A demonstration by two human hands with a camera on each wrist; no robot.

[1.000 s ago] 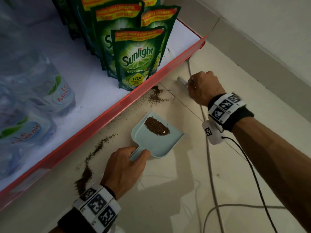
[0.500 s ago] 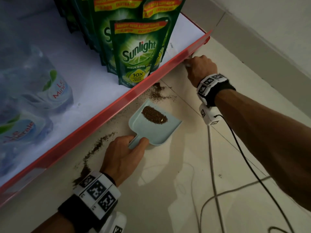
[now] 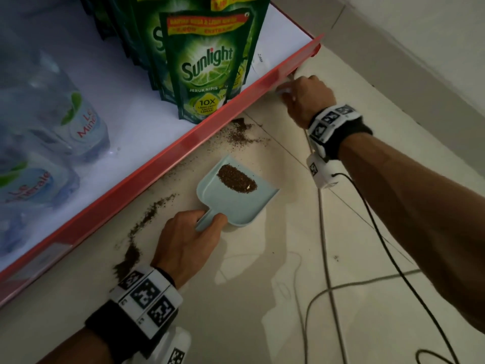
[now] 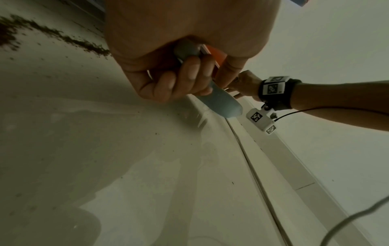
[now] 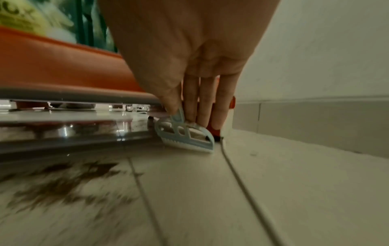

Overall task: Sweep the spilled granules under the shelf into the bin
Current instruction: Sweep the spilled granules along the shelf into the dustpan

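Observation:
Brown granules lie on the pale floor tiles along the red shelf edge, with a longer trail nearer me. My left hand grips the handle of a light-blue dustpan, which rests on the floor with a heap of granules inside. In the left wrist view my fingers curl round that handle. My right hand is at the shelf's far corner and pinches a small light-blue brush, held low on the floor just under the shelf lip. Blurred granules show to its left.
Green Sunlight pouches and water bottles stand on the white shelf. A grey cable and a black wrist cable run over the floor on the right. The wall skirting closes off the far side.
My right hand has moved with the brush from the tile beside the granules to the shelf's far corner. The left hand and dustpan have stayed put.

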